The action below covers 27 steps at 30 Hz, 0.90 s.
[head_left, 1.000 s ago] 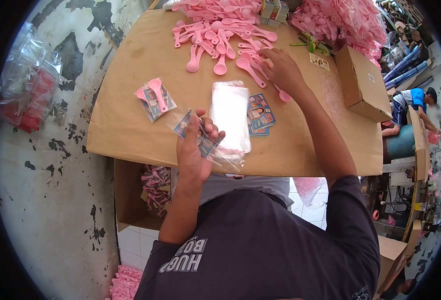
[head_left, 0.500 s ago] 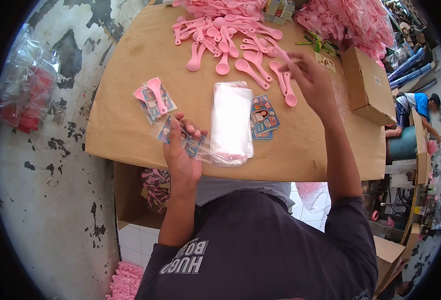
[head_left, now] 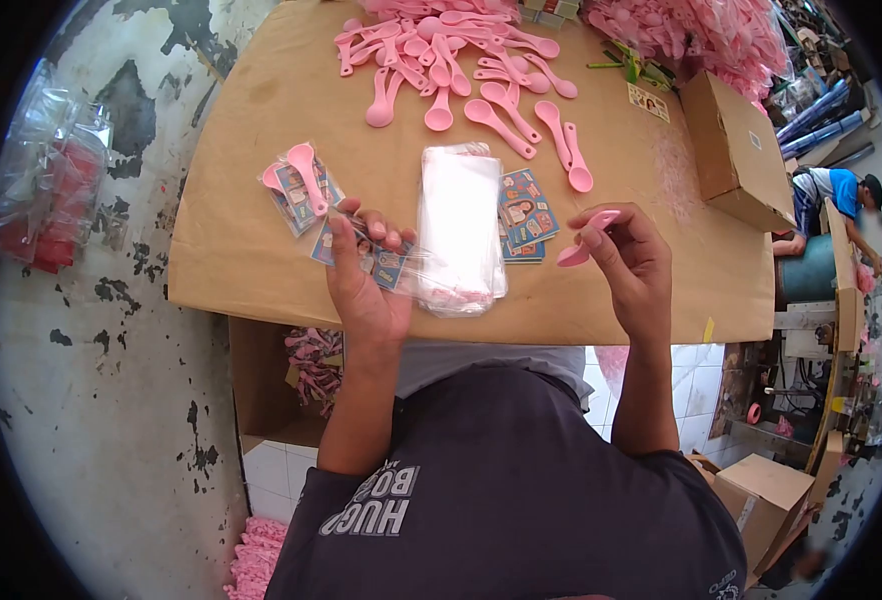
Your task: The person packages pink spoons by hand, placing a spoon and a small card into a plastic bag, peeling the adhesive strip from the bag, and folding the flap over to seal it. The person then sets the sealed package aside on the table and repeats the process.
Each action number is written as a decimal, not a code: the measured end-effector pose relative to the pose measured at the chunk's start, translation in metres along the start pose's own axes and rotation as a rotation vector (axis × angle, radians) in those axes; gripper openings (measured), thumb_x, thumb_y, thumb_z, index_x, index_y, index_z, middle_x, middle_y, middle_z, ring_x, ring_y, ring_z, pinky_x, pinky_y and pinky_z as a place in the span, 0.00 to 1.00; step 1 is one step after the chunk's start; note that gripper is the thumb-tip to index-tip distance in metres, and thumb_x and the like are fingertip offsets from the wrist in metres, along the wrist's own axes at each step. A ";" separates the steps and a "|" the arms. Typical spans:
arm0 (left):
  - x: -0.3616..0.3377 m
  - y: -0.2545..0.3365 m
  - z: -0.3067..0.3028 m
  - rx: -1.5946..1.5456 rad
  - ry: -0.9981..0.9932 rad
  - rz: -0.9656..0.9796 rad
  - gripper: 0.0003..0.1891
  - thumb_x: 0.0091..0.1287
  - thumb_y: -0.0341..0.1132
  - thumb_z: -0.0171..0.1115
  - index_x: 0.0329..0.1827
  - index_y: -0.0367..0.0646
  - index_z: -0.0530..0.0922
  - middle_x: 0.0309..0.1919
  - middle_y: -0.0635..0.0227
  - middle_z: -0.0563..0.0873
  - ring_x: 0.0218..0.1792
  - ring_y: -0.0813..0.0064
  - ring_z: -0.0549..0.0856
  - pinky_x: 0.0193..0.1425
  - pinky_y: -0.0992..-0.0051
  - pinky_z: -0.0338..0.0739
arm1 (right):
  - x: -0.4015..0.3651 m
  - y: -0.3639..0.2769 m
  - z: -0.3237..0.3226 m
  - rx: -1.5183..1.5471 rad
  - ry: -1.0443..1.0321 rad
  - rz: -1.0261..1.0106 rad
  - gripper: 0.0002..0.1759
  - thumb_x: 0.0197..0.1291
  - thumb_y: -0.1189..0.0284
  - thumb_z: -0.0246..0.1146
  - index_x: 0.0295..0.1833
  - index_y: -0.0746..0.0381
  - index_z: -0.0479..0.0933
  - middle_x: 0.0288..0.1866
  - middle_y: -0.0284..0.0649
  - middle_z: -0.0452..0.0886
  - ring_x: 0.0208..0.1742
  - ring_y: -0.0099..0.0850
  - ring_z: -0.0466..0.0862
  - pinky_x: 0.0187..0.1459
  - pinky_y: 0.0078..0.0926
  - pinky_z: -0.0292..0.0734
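In my left hand (head_left: 369,285) is a clear plastic bag with a blue printed card (head_left: 386,270) inside, pinched between thumb and fingers. My right hand (head_left: 633,262) is closed on a pink spoon (head_left: 589,240), held above the table right of the cards. Between my hands lies a stack of clear plastic bags (head_left: 459,225). Blue printed cards (head_left: 528,212) lie against its right side. Just beyond my left hand, bagged cards with pink spoons on them (head_left: 304,180) rest on the table.
A heap of pink spoons (head_left: 436,50) covers the far middle of the brown table (head_left: 261,100). A large bag of pink spoons (head_left: 691,45) and a cardboard box (head_left: 731,150) stand at the right. Below the left edge sits an open box (head_left: 261,385). Another person (head_left: 831,215) is at far right.
My right hand has come back from the spoon pile toward me, bringing a pink spoon. My left hand still holds the bag with the card, nearly in place. The view has shifted slightly.
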<state>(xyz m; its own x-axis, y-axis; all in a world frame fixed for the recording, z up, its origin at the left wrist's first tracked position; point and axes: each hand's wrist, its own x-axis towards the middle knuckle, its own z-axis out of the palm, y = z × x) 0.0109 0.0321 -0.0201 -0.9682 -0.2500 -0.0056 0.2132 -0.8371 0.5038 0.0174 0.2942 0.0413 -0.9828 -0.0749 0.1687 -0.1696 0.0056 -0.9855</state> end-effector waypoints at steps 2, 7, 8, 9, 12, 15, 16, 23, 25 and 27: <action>-0.001 0.000 -0.003 -0.013 0.004 0.016 0.18 0.81 0.48 0.60 0.62 0.46 0.72 0.35 0.71 0.78 0.37 0.78 0.80 0.54 0.65 0.81 | 0.000 0.004 -0.008 -0.082 0.024 -0.038 0.11 0.73 0.75 0.66 0.56 0.68 0.78 0.45 0.38 0.84 0.47 0.23 0.84 0.50 0.22 0.79; -0.009 0.003 0.000 -0.044 -0.006 0.035 0.16 0.80 0.47 0.60 0.60 0.46 0.74 0.36 0.72 0.77 0.37 0.79 0.78 0.55 0.69 0.80 | -0.011 0.011 -0.016 -0.149 0.120 -0.022 0.10 0.73 0.76 0.67 0.55 0.67 0.77 0.43 0.35 0.83 0.47 0.22 0.83 0.50 0.23 0.80; -0.010 0.003 0.000 -0.042 -0.002 0.041 0.16 0.80 0.47 0.60 0.60 0.46 0.74 0.36 0.72 0.77 0.37 0.79 0.78 0.55 0.69 0.80 | -0.014 0.010 -0.015 -0.119 0.145 -0.044 0.10 0.72 0.76 0.67 0.54 0.67 0.77 0.44 0.36 0.83 0.47 0.22 0.83 0.50 0.23 0.80; -0.011 0.002 0.001 -0.051 0.005 0.053 0.17 0.80 0.47 0.60 0.61 0.46 0.75 0.37 0.71 0.78 0.39 0.78 0.80 0.58 0.68 0.81 | -0.017 0.009 -0.013 -0.088 0.172 -0.065 0.10 0.72 0.77 0.67 0.54 0.67 0.76 0.44 0.36 0.83 0.46 0.22 0.83 0.50 0.23 0.80; -0.011 0.003 0.004 -0.062 0.020 0.094 0.18 0.80 0.48 0.60 0.62 0.46 0.74 0.39 0.70 0.81 0.42 0.76 0.82 0.65 0.62 0.80 | -0.029 0.006 -0.009 0.024 0.133 -0.011 0.09 0.71 0.77 0.68 0.51 0.66 0.75 0.44 0.38 0.84 0.46 0.24 0.85 0.50 0.24 0.81; -0.010 0.002 0.005 -0.103 -0.001 0.136 0.18 0.80 0.48 0.61 0.62 0.45 0.74 0.41 0.68 0.82 0.45 0.74 0.84 0.71 0.58 0.78 | -0.040 0.003 0.002 0.054 0.181 0.088 0.08 0.71 0.77 0.67 0.48 0.65 0.74 0.44 0.42 0.86 0.44 0.25 0.87 0.50 0.25 0.82; -0.010 0.002 0.005 -0.134 -0.027 0.155 0.19 0.80 0.47 0.61 0.62 0.44 0.75 0.42 0.68 0.83 0.46 0.74 0.84 0.74 0.58 0.77 | -0.045 0.009 0.001 0.079 0.185 0.113 0.08 0.70 0.78 0.68 0.47 0.66 0.74 0.42 0.43 0.87 0.42 0.26 0.88 0.48 0.25 0.84; -0.013 -0.012 0.010 -0.174 -0.086 0.155 0.19 0.80 0.48 0.60 0.62 0.44 0.74 0.41 0.66 0.82 0.45 0.73 0.84 0.75 0.57 0.76 | -0.066 0.027 0.031 0.247 0.129 0.275 0.10 0.68 0.76 0.71 0.46 0.63 0.75 0.38 0.38 0.87 0.40 0.22 0.85 0.46 0.21 0.79; -0.018 -0.017 0.011 -0.149 -0.135 0.120 0.19 0.80 0.48 0.60 0.63 0.44 0.72 0.41 0.66 0.82 0.45 0.72 0.84 0.75 0.56 0.76 | -0.065 0.024 0.045 0.299 0.122 0.287 0.09 0.68 0.76 0.71 0.47 0.63 0.76 0.38 0.38 0.88 0.39 0.21 0.83 0.47 0.20 0.78; -0.022 -0.019 0.014 -0.136 -0.120 0.122 0.20 0.80 0.49 0.59 0.63 0.44 0.71 0.40 0.66 0.82 0.45 0.72 0.84 0.75 0.55 0.76 | -0.063 0.017 0.054 0.390 0.077 0.339 0.09 0.70 0.76 0.69 0.51 0.65 0.77 0.43 0.39 0.87 0.44 0.23 0.86 0.47 0.20 0.82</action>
<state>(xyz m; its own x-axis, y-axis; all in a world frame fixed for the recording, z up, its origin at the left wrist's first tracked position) 0.0259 0.0600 -0.0179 -0.9410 -0.3009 0.1552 0.3378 -0.8640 0.3734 0.0804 0.2449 0.0125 -0.9828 -0.0600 -0.1748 0.1846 -0.3560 -0.9161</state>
